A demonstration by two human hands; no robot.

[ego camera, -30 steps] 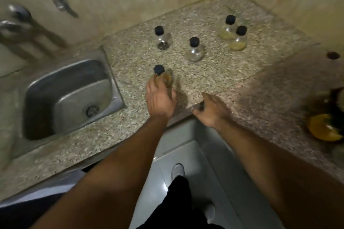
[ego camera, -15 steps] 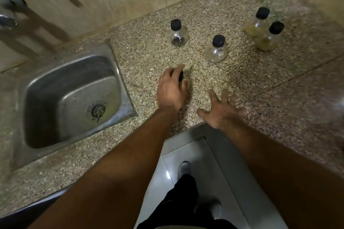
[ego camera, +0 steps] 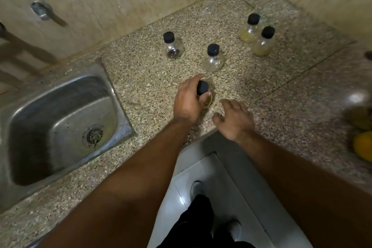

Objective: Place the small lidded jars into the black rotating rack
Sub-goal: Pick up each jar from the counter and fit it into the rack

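My left hand (ego camera: pixel 187 100) is shut on a small glass jar with a black lid (ego camera: pixel 203 88), close to the granite counter's front edge. My right hand (ego camera: pixel 235 121) hovers open just right of it, fingers spread, holding nothing. Farther back stand a jar with dark contents (ego camera: pixel 172 47) and a clear jar (ego camera: pixel 213 58). Two jars with yellowish contents (ego camera: pixel 249 28) (ego camera: pixel 263 43) stand together at the back right. At the right edge a blurred dark shape with yellow contents (ego camera: pixel 362 127) shows; whether it is the black rack I cannot tell.
A steel sink (ego camera: pixel 60 127) is set into the counter at the left. Taps (ego camera: pixel 43 13) stick out of the wall above it. Walls close the counter at the back and right corner. Below the counter edge are the floor and my feet (ego camera: pixel 198 189).
My left hand has closed on the nearest jar and drawn it a little toward the counter edge. My right hand left the edge, opened and came up beside the jar. The camera shifted.
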